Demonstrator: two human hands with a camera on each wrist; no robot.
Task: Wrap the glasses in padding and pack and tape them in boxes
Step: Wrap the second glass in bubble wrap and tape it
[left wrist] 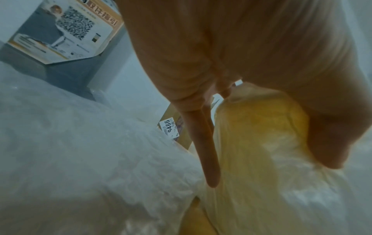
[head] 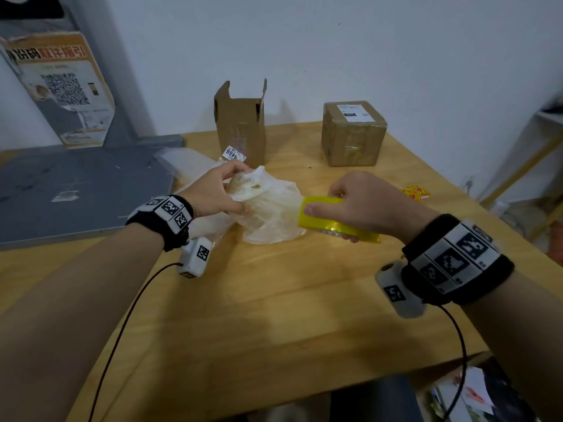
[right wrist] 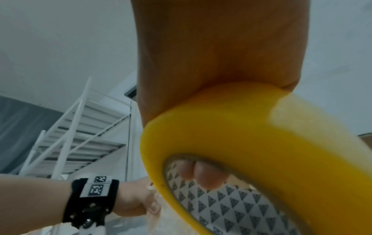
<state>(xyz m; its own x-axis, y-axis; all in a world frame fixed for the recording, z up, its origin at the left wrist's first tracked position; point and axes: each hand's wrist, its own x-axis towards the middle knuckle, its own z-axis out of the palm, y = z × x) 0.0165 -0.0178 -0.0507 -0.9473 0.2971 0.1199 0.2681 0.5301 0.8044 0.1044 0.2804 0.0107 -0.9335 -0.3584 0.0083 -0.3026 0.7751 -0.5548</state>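
Right hand [head: 362, 202], at 3 o'clock from the table's middle: grips a yellow tape roll [head: 332, 219], thumb on the outer face, fingertips [right wrist: 201, 174] curled through the patterned core.

Left hand [head: 217, 191], at 9 o'clock from the roll: fingers and thumb pinch a bundle of translucent white padding [head: 268, 208], held just above the wooden table [head: 274, 300]. Whether a glass sits inside the bundle cannot be told. The roll's edge touches the bundle.

Loose padding sheets [head: 185, 166]: on the table at 10 o'clock from the bundle.

Open cardboard box [head: 240, 126]: upright, flaps raised, at 12 o'clock beyond the bundle; a white label reading 9466 [head: 234, 153] lies at its foot.

Sealed cardboard box [head: 353, 132]: taped, with a shipping label on top, at 1 o'clock, near the wall.

Small yellow-and-red cards [head: 414, 191]: at 2 o'clock, beside the right hand.
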